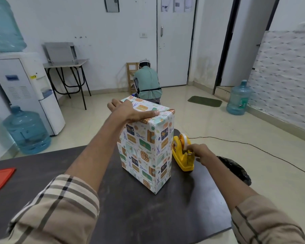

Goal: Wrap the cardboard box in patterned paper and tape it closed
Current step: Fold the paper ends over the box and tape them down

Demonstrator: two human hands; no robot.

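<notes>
Patterned-paper-wrapped box [144, 152] stands under the flat left hand [130, 111] pressing its top fold, right hand [200, 154] beside it pinches at the yellow tape dispenser [181, 155]; taping step, next likely tear a strip for the top seam.

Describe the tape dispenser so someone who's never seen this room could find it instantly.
Start at the dark table, where a tall box in patterned paper stands. Right of it sits the tape dispenser, the right hand pinching at its front end. It is the only bright yellow thing there, holding a white tape roll.
</notes>
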